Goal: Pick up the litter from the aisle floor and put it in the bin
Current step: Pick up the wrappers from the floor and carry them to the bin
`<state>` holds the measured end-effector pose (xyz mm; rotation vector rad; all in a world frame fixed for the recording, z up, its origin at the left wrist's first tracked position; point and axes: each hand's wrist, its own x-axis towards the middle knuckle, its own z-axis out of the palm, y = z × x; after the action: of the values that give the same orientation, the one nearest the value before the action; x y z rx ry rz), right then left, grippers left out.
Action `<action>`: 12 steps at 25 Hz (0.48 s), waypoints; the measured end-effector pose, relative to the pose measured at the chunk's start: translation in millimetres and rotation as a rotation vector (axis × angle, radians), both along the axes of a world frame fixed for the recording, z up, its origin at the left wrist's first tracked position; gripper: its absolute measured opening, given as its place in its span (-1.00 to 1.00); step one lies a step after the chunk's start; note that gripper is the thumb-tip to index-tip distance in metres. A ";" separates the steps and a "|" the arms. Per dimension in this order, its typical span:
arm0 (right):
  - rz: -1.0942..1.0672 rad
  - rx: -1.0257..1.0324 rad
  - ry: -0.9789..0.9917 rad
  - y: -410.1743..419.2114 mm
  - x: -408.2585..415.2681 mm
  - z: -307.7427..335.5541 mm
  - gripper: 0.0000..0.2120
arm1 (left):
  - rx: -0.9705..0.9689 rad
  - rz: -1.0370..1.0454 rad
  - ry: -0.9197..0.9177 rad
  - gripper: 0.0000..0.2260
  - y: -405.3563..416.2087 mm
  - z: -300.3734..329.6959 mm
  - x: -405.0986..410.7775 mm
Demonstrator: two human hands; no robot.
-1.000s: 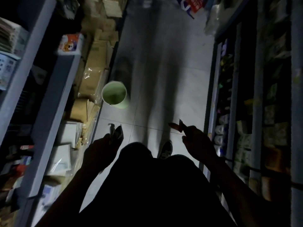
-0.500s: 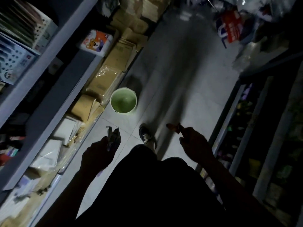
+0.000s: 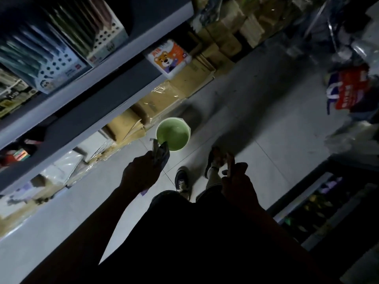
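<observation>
A round green bin [image 3: 173, 133] stands on the tiled aisle floor beside the left shelving. My left hand [image 3: 141, 173] grips a crumpled dark wrapper [image 3: 161, 153] whose top edge overlaps the bin's near rim in the view. My right hand [image 3: 235, 179] is to the right of the bin and nearer to me, pinching a small reddish scrap of litter [image 3: 230, 160] between its fingers. Both hands are dark silhouettes, so finger detail is poor.
Shelves of boxed goods [image 3: 61, 54] line the left side, with stacked cardboard boxes [image 3: 164, 95] on the floor behind the bin. A red and blue bag [image 3: 348, 89] and plastic wrap lie at the far right. A dark shelf unit [image 3: 317, 201] borders the right. My shoes [image 3: 181, 180] stand near the bin.
I have stepped closer to the bin, and the view has tilted. My left hand with the wrapper has moved up to the bin's near rim. My right hand still holds its scrap.
</observation>
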<state>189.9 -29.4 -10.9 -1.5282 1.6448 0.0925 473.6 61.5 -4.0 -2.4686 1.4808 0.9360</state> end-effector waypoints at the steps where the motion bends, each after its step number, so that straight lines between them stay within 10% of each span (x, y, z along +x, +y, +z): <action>1: 0.039 0.010 0.016 -21.2 9.2 -8.0 -0.67 | -0.007 0.053 0.018 -0.54 -7.8 -2.1 -0.4; 7: 0.329 0.082 -0.011 -126.3 51.7 -49.0 -0.76 | -0.118 0.377 0.122 -0.09 -56.5 -36.0 -12.2; 12: 0.275 0.279 -0.054 -161.3 84.8 -135.2 -0.85 | -0.096 0.892 0.199 -0.89 -84.1 -134.6 -15.3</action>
<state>274.7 -190.7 -146.1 -1.5153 1.3096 0.4083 458.3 -22.7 -138.6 -3.2173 0.3776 1.2586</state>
